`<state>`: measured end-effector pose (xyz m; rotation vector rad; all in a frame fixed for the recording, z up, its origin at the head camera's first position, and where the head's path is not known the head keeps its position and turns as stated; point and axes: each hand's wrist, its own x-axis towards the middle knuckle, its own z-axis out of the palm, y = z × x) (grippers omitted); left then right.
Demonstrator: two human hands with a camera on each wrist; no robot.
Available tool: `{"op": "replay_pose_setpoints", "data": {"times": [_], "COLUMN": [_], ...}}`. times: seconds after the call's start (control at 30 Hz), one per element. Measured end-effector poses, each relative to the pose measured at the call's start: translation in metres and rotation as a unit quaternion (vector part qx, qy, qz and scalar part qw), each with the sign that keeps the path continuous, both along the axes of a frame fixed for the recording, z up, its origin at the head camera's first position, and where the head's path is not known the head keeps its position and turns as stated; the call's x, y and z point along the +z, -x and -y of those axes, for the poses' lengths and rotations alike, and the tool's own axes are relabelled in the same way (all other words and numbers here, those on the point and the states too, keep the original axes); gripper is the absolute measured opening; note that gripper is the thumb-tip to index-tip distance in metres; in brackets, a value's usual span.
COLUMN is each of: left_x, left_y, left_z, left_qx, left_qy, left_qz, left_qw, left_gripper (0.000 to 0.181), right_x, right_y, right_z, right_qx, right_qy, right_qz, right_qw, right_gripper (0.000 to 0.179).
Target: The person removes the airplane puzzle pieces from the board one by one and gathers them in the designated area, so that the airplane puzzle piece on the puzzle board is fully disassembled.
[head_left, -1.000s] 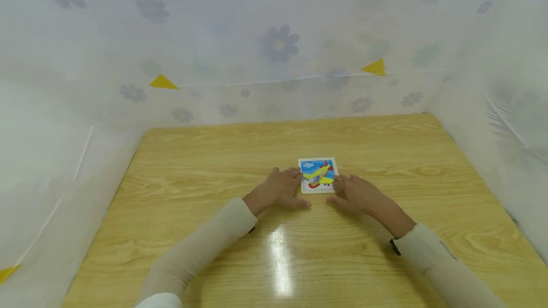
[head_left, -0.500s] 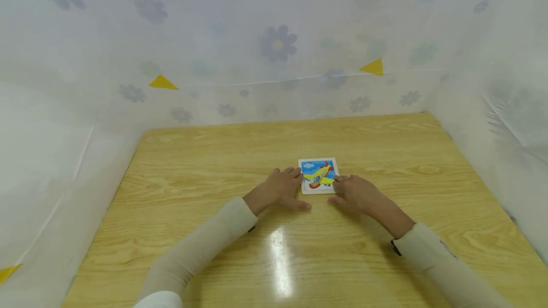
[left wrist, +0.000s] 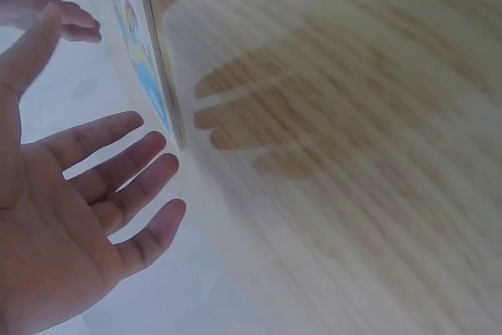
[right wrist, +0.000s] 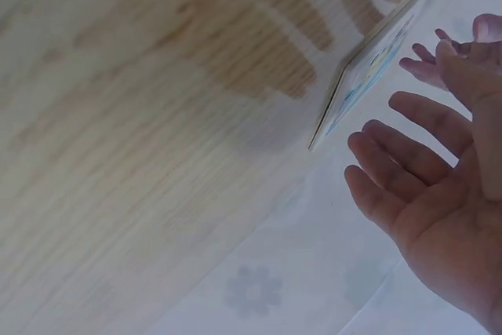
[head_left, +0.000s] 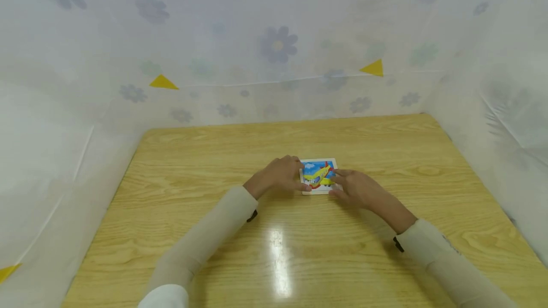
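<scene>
A picture board (head_left: pixel 318 178) printed with a yellow airplane lies on a wooden table (head_left: pixel 205 156) between a person's two hands, with neither grasping it.
The left hand (head_left: pixel 279 174) is at the board's left side, fingers loosely extended and holding nothing, its thumb over the near left corner in the head view; the right hand (head_left: pixel 361 188), likewise relaxed and ungripped, is at the opposite side, and both wrist views show a gap between fingertips and board. Behind the hands, beige sleeves (head_left: pixel 214 227) cover the forearms, and between those sleeves, nearer the person than the grip, a streak of light gleams on the tabletop. Beyond the fingertips, past the table's far edge, hangs a pale flowered sheet (head_left: pixel 231 56) bearing yellow triangles (head_left: pixel 163 82).
</scene>
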<state>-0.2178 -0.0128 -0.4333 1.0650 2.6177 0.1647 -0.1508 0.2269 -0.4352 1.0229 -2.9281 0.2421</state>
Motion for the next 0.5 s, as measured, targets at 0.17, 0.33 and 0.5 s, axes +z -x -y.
{"op": "replay_pose_setpoints", "data": {"times": [0.17, 0.33, 0.5], "left_x": [0.004, 0.005, 0.0], "left_y": [0.007, 0.013, 0.022], "left_z": [-0.002, -0.008, -0.012], "left_qx": [0.028, 0.056, 0.065], "left_qy": [-0.021, -0.025, -0.032], "left_qz": [0.008, 0.018, 0.008], "left_qw": [0.9994, 0.9979, 0.9973], "left_gripper": [0.065, 0.059, 0.053], "right_x": [-0.002, -0.004, -0.004], "right_y": [0.009, 0.018, 0.024], "right_z": [0.002, 0.005, 0.011], "right_qx": [0.01, 0.012, 0.021], "right_qy": [0.013, 0.019, 0.004], "right_qz": [-0.006, 0.006, 0.021], "right_qw": [0.9999, 0.9997, 0.9995], "right_gripper": [0.041, 0.045, 0.049]}}
